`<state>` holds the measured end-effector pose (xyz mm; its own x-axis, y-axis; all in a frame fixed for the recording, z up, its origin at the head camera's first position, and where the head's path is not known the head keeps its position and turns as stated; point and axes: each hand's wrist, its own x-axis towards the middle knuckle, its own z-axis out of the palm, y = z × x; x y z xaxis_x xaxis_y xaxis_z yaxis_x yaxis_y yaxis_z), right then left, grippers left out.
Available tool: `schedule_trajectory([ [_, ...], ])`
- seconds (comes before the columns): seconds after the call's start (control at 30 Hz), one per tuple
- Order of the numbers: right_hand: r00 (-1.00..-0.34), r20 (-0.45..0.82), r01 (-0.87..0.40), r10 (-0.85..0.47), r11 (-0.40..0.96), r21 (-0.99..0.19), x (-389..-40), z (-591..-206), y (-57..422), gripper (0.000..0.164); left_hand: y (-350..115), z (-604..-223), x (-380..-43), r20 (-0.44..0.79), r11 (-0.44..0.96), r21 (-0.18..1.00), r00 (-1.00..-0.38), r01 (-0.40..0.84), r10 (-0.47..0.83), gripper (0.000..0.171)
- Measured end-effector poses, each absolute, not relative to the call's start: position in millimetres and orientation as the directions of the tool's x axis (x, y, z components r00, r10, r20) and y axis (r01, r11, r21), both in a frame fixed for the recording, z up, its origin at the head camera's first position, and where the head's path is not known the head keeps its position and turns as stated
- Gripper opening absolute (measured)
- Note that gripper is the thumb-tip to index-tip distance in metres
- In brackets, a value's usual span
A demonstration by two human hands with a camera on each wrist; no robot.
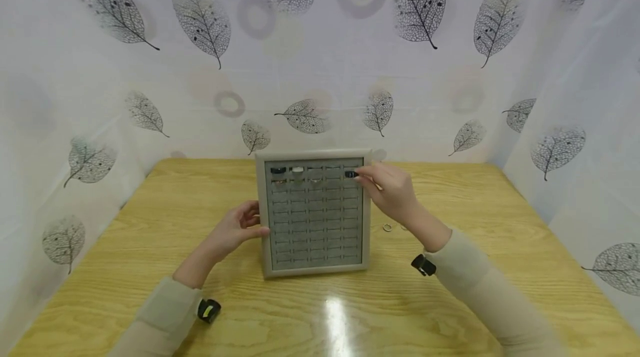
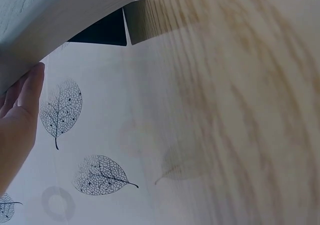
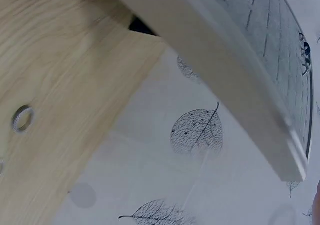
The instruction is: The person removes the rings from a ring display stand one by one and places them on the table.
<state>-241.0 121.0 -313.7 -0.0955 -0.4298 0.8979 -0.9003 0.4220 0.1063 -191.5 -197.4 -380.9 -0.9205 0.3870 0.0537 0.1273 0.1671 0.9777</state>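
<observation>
A ring display board [image 1: 316, 221] with a pale frame and grey slotted padding stands upright on the table. My left hand [image 1: 239, 229] grips its left edge, thumb at the front and fingers around the side. In the left wrist view that hand's fingers [image 2: 33, 87] lie against the pale frame [image 2: 60, 25]. At the top right slot, my right hand [image 1: 392, 189] pinches a dark ring [image 1: 351, 174] between thumb and fingers. A black ring [image 1: 278, 170] and a whitish ring [image 1: 297, 169] sit in the top row, with several thinner rings [image 1: 315, 180] in the row below.
On the wooden table [image 1: 480, 290], a loose silver ring [image 1: 387, 227] lies right of the board, and another shows partly beside my right wrist. A dark support [image 2: 102, 31] juts from behind the board. A leaf-printed curtain [image 1: 320, 63] hangs behind and along both sides.
</observation>
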Motion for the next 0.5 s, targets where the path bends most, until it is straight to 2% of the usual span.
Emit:
schedule_trajectory([
  [0.5, -0.129, 0.863, -0.862, -0.488, 0.486, 0.146, -228.4, -340.9, 171.8, 0.033, -197.2, -379.0, -191.5, 0.027, 0.157, 0.983, -0.923, 0.094, 0.384, 0.067],
])
